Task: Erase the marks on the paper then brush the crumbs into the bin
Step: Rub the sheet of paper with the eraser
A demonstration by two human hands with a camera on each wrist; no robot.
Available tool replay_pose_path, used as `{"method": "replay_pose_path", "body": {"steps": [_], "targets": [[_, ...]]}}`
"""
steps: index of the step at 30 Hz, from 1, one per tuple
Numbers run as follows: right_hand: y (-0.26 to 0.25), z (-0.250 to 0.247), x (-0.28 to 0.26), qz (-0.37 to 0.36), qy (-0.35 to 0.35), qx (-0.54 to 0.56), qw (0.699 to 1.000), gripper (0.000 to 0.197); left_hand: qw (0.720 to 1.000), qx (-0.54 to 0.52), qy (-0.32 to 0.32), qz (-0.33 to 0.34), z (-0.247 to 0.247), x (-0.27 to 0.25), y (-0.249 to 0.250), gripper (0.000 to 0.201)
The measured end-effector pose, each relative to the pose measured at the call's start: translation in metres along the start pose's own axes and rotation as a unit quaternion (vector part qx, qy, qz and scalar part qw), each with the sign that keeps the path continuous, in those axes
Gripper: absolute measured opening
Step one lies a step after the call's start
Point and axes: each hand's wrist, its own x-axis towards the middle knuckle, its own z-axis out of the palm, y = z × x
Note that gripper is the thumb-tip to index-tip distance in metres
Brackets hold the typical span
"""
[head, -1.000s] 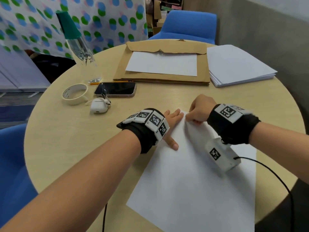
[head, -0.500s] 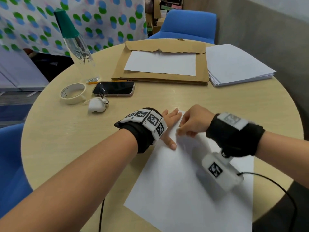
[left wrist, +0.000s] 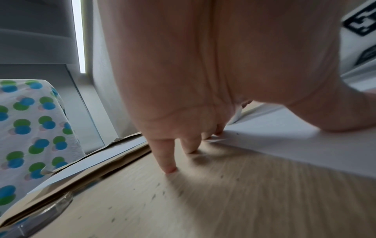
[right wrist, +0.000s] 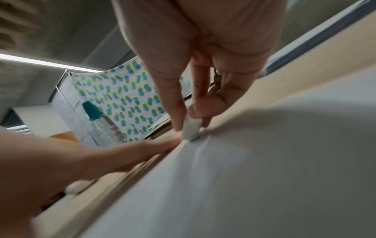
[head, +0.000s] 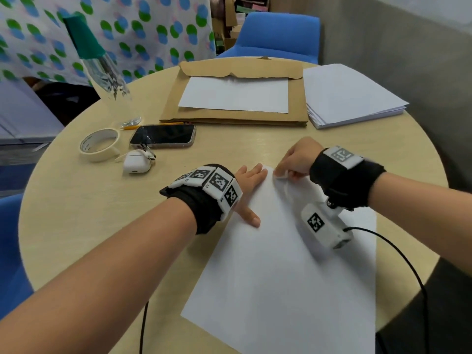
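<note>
A white sheet of paper lies on the round wooden table in front of me. My left hand lies flat with straight fingers, pressing the paper's far left corner down. My right hand pinches a small white eraser between thumb and fingers, its tip on the paper's far edge, where the sheet wrinkles slightly. In the left wrist view dark eraser crumbs dot the table beside the paper. No bin is in view.
At the back lie a brown envelope with a white sheet on it and a stack of paper. To the left are a phone, a tape roll, an earbud case, a pencil and a tilted clear bottle. Blue chairs stand around.
My right hand drew back toward me with the eraser, then pushed out again to the paper's far edge. My left hand has stayed on the corner.
</note>
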Motion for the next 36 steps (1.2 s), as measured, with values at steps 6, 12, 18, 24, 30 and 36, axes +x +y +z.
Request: {"method": "replay_pose_path", "body": {"steps": [6,12,18,24,30,36], "targets": [[0.014,0.020,-0.030,-0.030,-0.083,-0.002,0.996,0.011,1.000,0.004,-0.012,0.003,0.000,0.002,-0.003,0.122],[-0.003,0.007,-0.010,-0.036,-0.049,-0.018,0.998,0.010,1.000,0.000,-0.008,0.007,-0.001,0.000,0.000,0.124],[0.016,0.015,-0.033,-0.055,-0.161,-0.062,0.983,0.008,1.000,0.003,-0.023,-0.004,-0.001,0.000,0.000,0.122],[0.000,-0.002,0.005,-0.040,-0.044,-0.030,0.998,0.016,0.999,0.028,-0.029,-0.011,-0.001,0.003,0.002,0.125],[0.020,0.010,-0.030,-0.049,-0.150,-0.050,0.986,0.008,0.999,0.024,-0.036,-0.010,-0.002,0.003,0.001,0.124],[0.002,-0.004,0.002,-0.029,-0.069,-0.020,0.997,0.020,0.998,0.043,-0.035,-0.012,-0.005,0.001,0.005,0.124]]}}
